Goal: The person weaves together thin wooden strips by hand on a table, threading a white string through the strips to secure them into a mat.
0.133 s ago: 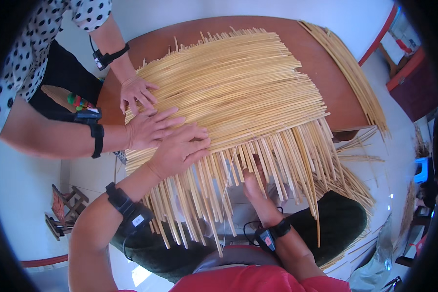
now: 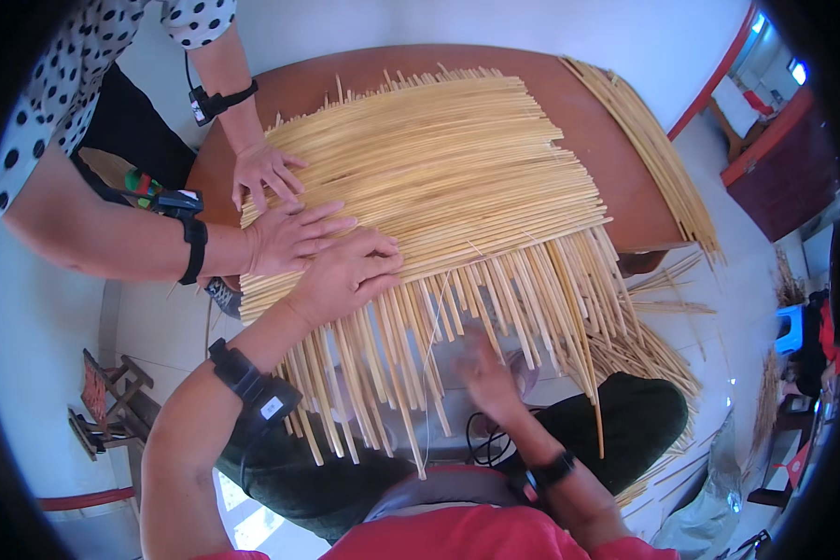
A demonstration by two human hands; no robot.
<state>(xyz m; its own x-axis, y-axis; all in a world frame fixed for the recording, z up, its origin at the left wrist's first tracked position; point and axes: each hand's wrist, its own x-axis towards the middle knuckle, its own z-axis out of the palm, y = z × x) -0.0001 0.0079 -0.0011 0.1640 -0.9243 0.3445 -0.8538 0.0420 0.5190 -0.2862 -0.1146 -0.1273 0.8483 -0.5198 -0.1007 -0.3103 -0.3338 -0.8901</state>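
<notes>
A mat of pale straw-coloured sticks [image 2: 420,149] lies on a brown table, with loose stick ends hanging over its near edge and a thin thread [image 2: 429,373] dangling among them. My left hand [image 2: 350,271] grips the mat's near edge at left of centre, fingers bent and pressed together. My right hand [image 2: 485,369] is below the edge, behind or among the hanging ends, blurred, its fingers unclear. Another person's two hands [image 2: 269,173] [image 2: 289,245] rest spread on the mat's left part, the lower one touching beside my left hand.
The brown table [image 2: 607,177] carries a bundle of long sticks [image 2: 644,140] at right. More sticks [image 2: 653,383] lie below by my right knee. A small wooden stool [image 2: 112,392] stands at lower left, a blue plastic stool [image 2: 790,329] at far right.
My right hand has moved down, toward my body, and is now smeared by motion. The view has shifted slightly; my left hand stays on the mat's edge.
</notes>
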